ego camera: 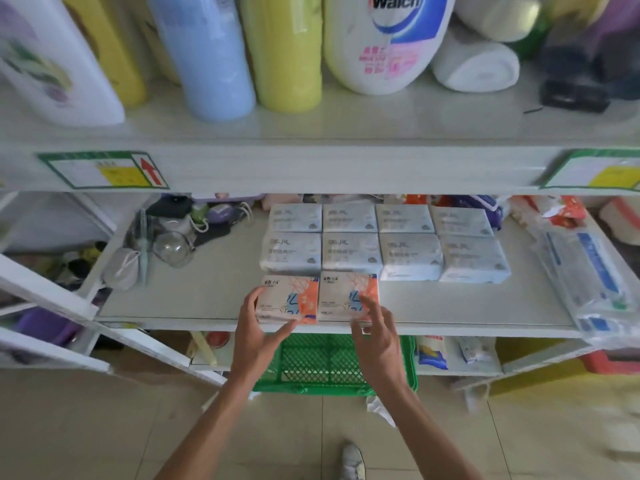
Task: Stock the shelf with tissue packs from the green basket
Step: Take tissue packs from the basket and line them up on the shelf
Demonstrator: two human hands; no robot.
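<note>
2 orange tissue packs [289, 299] sit side by side at shelf [450, 306] front edge. Left hand [258, 327] and right hand [375, 327] spread open, fingertips touching, gripping nothing. Green basket [332, 365] directly below.

The green basket [332, 362] at lower centre is half hidden: its far part sits behind the front edge of the shelf [450, 306], and both wrists cross its near corners. The left hand [258, 327] covers the near left corner of one orange-patterned tissue pack [294, 299]; the right hand [377, 330] covers the near right of the other [341, 296]. Print on the pale blue packs [377, 237] is too blurred to read. Along the top edge, the bottles [381, 39] are cut off. At the bottom edge, a shoe [353, 462] is cropped.
</note>
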